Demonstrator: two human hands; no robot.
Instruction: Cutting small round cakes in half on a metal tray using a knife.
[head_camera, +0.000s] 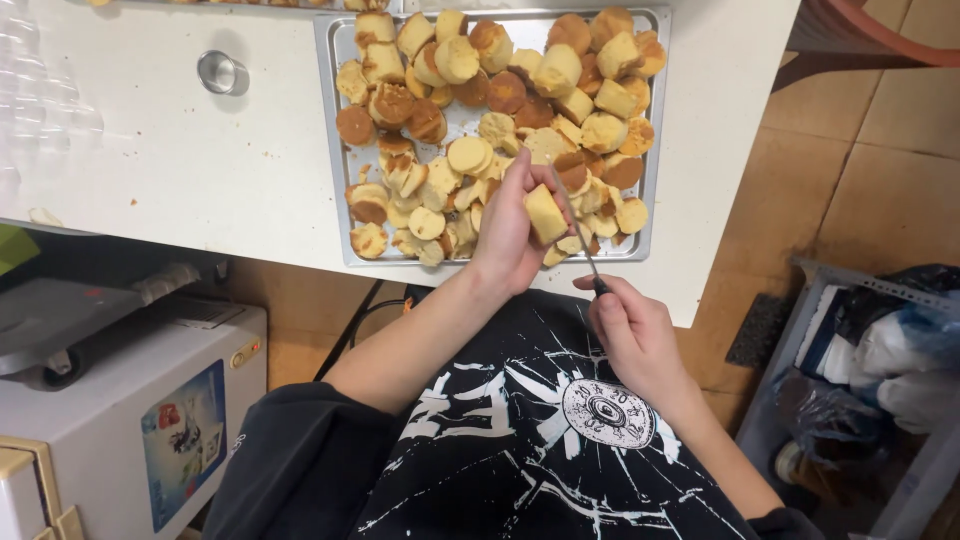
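Observation:
My left hand (508, 228) holds a small round yellow cake piece (545, 214) above the near edge of a metal baking tray (332, 120). My right hand (632, 330) grips the dark handle of a thin knife (578, 238), whose blade slants up against the held cake piece. The tray lies on a white table (180, 160) and is filled with several round cake pieces (500, 100), some pale yellow, some with browned tops.
A round metal cutter ring (222, 72) stands on the table to the left of the tray. Below left are a white box-shaped appliance (130, 400) and a grey device. A grey crate with plastic bags (880, 370) sits on the tiled floor at the right.

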